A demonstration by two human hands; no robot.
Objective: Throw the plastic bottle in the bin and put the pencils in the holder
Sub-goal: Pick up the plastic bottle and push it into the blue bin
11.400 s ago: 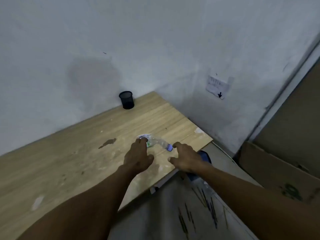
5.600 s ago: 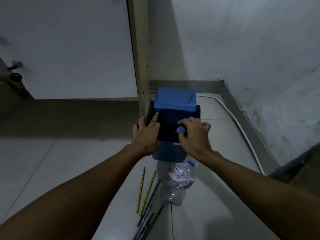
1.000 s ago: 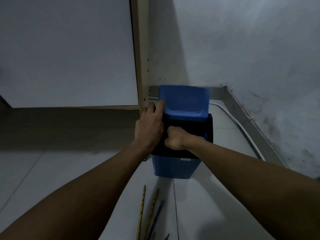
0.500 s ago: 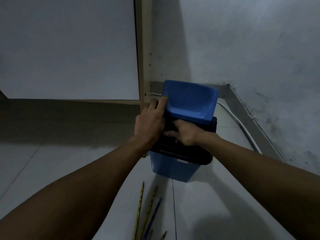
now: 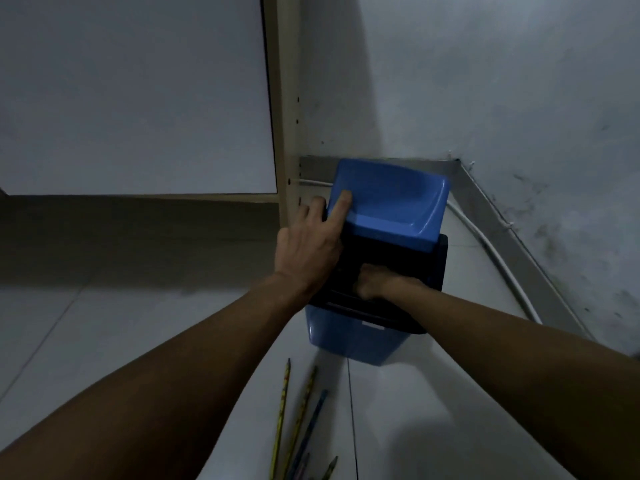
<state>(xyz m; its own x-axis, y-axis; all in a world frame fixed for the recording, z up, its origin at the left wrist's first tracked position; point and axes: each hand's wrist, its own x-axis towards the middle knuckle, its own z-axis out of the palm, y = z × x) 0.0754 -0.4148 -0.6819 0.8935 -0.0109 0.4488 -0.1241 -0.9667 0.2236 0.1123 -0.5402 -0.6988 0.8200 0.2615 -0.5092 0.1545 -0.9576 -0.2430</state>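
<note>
Since half a second ago, the right hand (image 5: 372,284) is sunk deeper into the bin (image 5: 356,336); its fingers are hidden, so its grip cannot be told. The swing lid (image 5: 391,202) is held tilted by the left hand's (image 5: 308,247) straight fingers. The bottle is not seen. Pencils (image 5: 301,417) are left on the floor (image 5: 104,323), below both hands.

One view only, worn on the person's head, wide-angle, looking forward and steeply down into a room corner. The blue bin (image 5: 349,337) sits just right of the frame's middle, close enough that both forearms reach to it from the bottom edge. Below the bin lies the tiled floor (image 5: 104,323); left of it a pale cabinet panel (image 5: 138,98); behind and right of it the wall (image 5: 502,81), whose lines bow near the edges.
</note>
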